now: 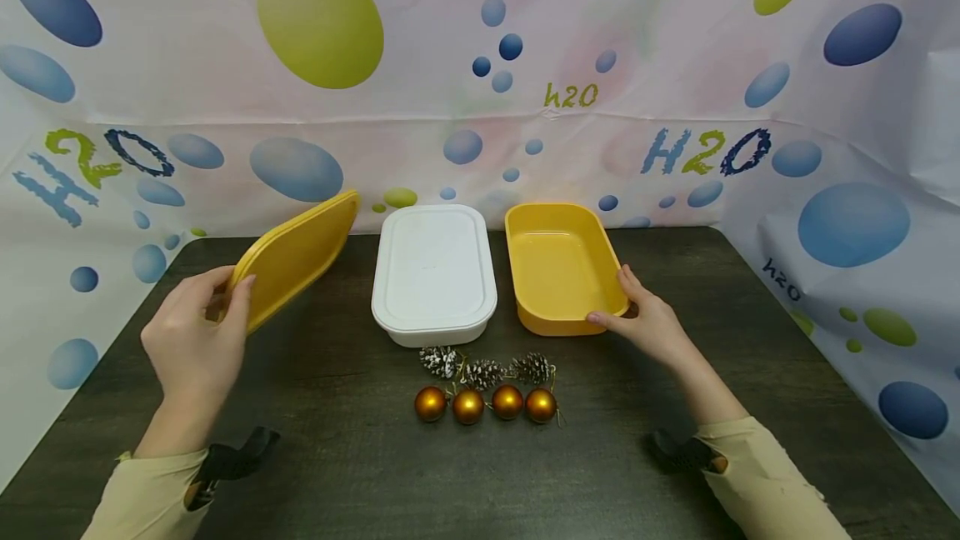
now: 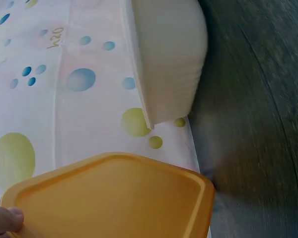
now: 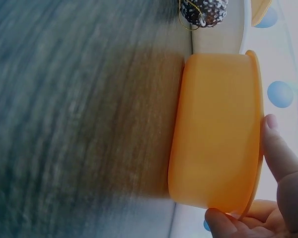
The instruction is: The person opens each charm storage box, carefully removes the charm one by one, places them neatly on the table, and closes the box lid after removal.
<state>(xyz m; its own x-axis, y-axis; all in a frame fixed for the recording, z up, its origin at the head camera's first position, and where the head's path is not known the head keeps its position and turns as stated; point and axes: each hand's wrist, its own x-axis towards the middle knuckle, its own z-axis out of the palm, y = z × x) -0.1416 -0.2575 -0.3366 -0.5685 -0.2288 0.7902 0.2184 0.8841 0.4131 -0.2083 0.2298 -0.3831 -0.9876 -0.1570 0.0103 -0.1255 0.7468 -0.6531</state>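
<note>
My left hand [image 1: 197,340] pinches the edge of a yellow lid [image 1: 303,252], which is held tilted above the left part of the table. In the left wrist view, the lid's flat face [image 2: 114,198] fills the bottom, with a thumb on its rim. My right hand [image 1: 648,319] holds the near right corner of an uncovered yellow container [image 1: 562,269], its thumb at the near rim and its fingers along the right side. Nothing lies inside that container. From the right wrist, the container's side wall [image 3: 216,129] shows, standing on the table.
Between lid and yellow container stands a white container [image 1: 433,273] with its lid on. In front of it lie three snow-tipped pinecones [image 1: 483,373] and a row of several golden-brown bauble ornaments [image 1: 468,407]. A bubble-patterned sheet [image 1: 450,40] hangs behind the dark wooden table [image 1: 420,482].
</note>
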